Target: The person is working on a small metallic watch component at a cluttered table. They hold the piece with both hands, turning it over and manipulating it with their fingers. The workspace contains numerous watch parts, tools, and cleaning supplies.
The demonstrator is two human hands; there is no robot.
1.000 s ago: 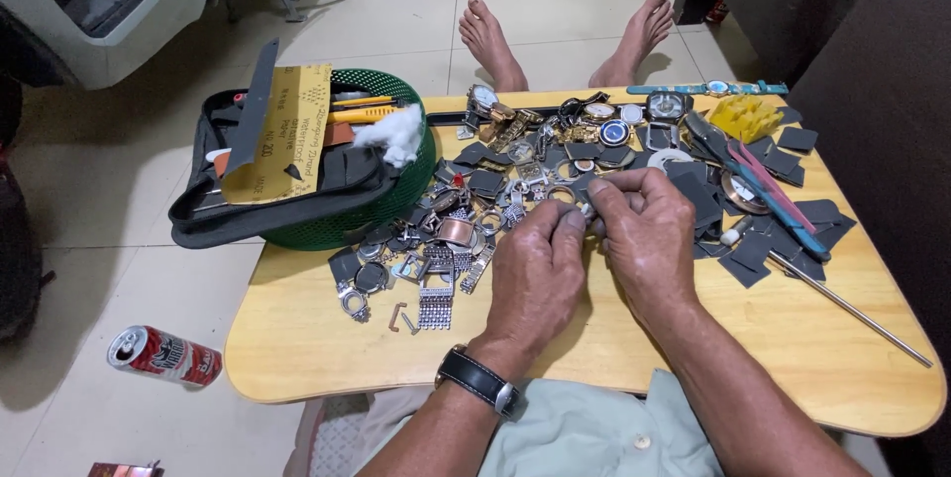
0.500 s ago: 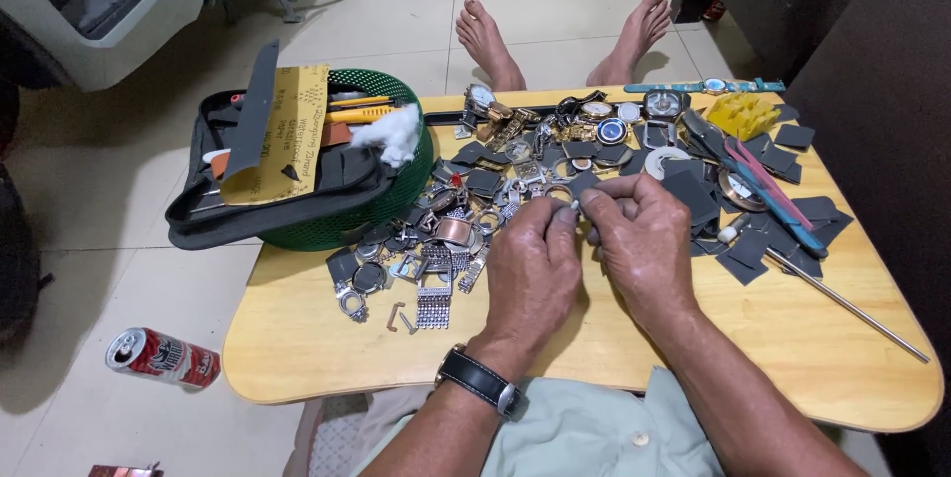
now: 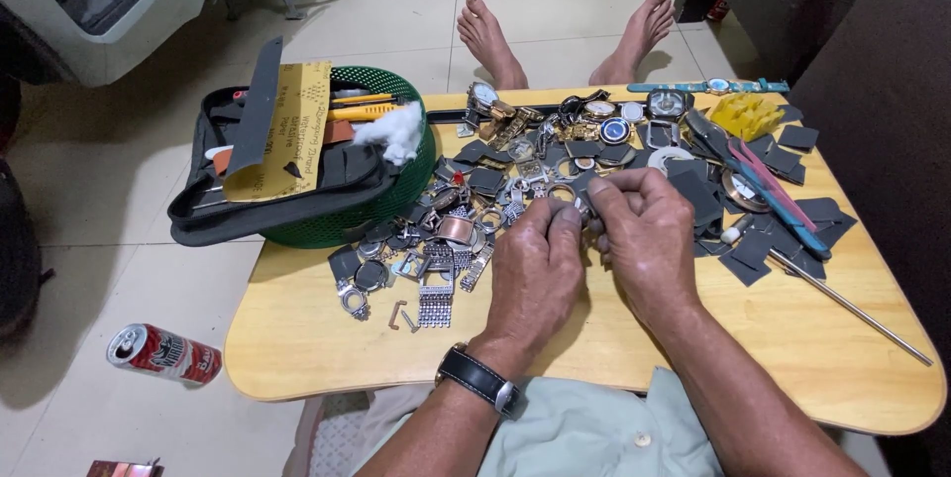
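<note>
The left hand (image 3: pixel 535 264) and the right hand (image 3: pixel 649 234) meet over the middle of the low wooden surface (image 3: pixel 594 338), both curled shut, fingertips pinching a small round silver metal watch case (image 3: pixel 575 202) between them just above the heap of loose watch parts (image 3: pixel 475 210). The case looks light, rigid and smooth, so it could slip; the rim and outer edge seem the safest places to grip, while any glass face would likely scratch or crack if pressed against the other metal bits. A black wristwatch (image 3: pixel 478 379) sits on the left wrist.

To the left, a green plastic basket (image 3: pixel 396 190) holds a black zip pouch (image 3: pixel 258 205), a yellow sheet of sandpaper (image 3: pixel 287 130) and a tuft of white cotton (image 3: pixel 394 130). Dark square pads (image 3: pixel 753 244) and a thin steel rod (image 3: pixel 852 307) lie to the right. A red drink can (image 3: pixel 163 352) lies on the tiled floor.

Compared with 0.5 s ago, the 2 hands have hardly moved: they stay closed on the same piece at the same spot, and the parts around them are unchanged.
</note>
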